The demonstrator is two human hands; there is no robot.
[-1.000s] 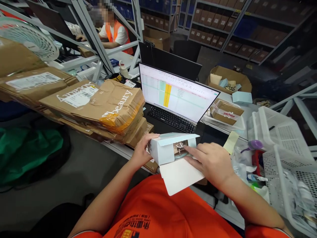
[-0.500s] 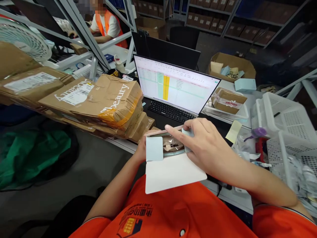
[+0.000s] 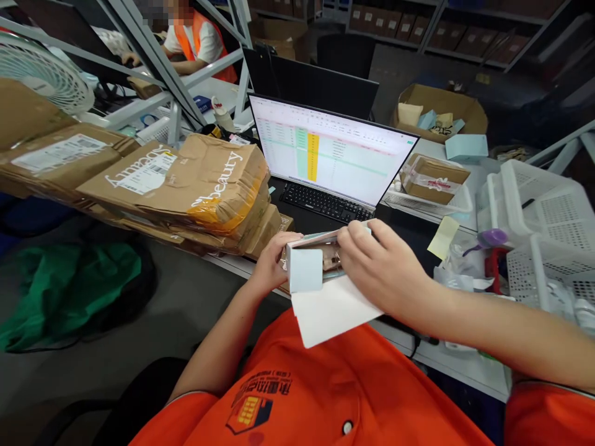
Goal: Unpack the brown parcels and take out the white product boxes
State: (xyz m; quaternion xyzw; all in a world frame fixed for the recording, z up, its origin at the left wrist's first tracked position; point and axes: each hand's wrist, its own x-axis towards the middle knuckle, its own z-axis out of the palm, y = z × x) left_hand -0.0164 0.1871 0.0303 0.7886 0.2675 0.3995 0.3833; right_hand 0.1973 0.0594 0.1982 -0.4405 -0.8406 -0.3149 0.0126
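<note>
A small light-blue carton (image 3: 305, 271) with its white-lined lid flap folded down is held in front of my chest. My left hand (image 3: 274, 263) grips its left side, fingers wrapped around the far edge. My right hand (image 3: 379, 263) lies over the right end of the opening, fingers bent down at its edge; the fingertips are partly hidden. Inside the carton sits something brownish in clear wrapping (image 3: 331, 257), only partly visible. Beyond the hands are a black keyboard (image 3: 320, 201) and a lit monitor (image 3: 330, 152) showing a spreadsheet.
Large brown cartons (image 3: 181, 179) are stacked at the left, close to my left hand. White plastic baskets (image 3: 548, 204), a purple item (image 3: 493, 237) and a yellow note (image 3: 443, 237) are on the right. A person in an orange vest (image 3: 199, 43) sits behind the metal frame.
My right hand has moved from pointing across the opening to covering its right end. The carton has turned slightly and shifted right, and more of my left hand shows.
</note>
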